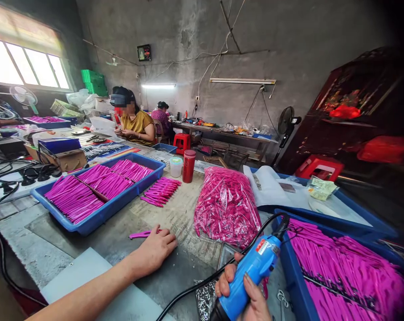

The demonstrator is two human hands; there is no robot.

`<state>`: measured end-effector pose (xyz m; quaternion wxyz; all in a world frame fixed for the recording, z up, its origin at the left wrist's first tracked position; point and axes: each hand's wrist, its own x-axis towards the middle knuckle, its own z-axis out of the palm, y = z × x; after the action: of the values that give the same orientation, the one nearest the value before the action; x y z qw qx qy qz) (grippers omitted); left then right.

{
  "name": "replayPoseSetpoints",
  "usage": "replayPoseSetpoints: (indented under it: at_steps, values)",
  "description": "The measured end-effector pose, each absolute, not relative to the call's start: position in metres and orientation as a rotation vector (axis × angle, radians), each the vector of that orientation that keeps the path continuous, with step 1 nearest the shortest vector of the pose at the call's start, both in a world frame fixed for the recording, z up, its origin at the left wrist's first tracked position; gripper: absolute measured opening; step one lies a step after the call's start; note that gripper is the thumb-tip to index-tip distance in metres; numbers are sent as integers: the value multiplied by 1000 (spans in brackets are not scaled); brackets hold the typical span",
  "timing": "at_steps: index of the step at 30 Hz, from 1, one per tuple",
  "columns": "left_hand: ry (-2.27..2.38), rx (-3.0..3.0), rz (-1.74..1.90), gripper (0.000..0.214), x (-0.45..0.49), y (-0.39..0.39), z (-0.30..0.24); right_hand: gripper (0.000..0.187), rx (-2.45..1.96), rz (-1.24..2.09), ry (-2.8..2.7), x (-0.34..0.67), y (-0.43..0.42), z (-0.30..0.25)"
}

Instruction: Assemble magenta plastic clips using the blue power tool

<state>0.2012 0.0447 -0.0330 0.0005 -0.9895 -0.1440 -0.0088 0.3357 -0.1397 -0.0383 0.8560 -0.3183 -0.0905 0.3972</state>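
My left hand (156,250) rests palm down on the worktable (98,236), fingers curled over the end of one pink plastic piece (140,234) that lies flat. My right hand (246,296) grips a blue electric screwdriver (251,274) near the bottom edge, its black cord (202,283) trailing left and another running up from its top. A clear bag of pink pieces (226,206) sits just beyond the tool. A small heap of tiny screws (205,298) lies beside my right hand.
A blue tray of pink pieces (98,189) stands at left, another blue tray (342,272) at right. A loose pile of pink pieces (161,191), a red flask (189,166) and a small tub (176,166) sit mid-table. Two seated people (135,120) work behind. Cables (8,178) lie at far left.
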Motion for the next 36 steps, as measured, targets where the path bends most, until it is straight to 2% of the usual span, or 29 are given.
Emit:
replayPoseSetpoints:
  at_steps: [7,18,27,36]
  values:
    - [-790,-3024,-192,24,189,53,-22,34,-620,826,-165,332,-138,-32]
    - [-586,-3070,-191,16,183,40,-41,33,-635,825,-170,332,-139,-31]
    - [-630,-3021,-296,22,171,41,-52,30,-649,811,-159,331,-139,-29]
    - [-704,-3028,-189,26,168,38,-48,30,-657,826,-168,330,-139,-27]
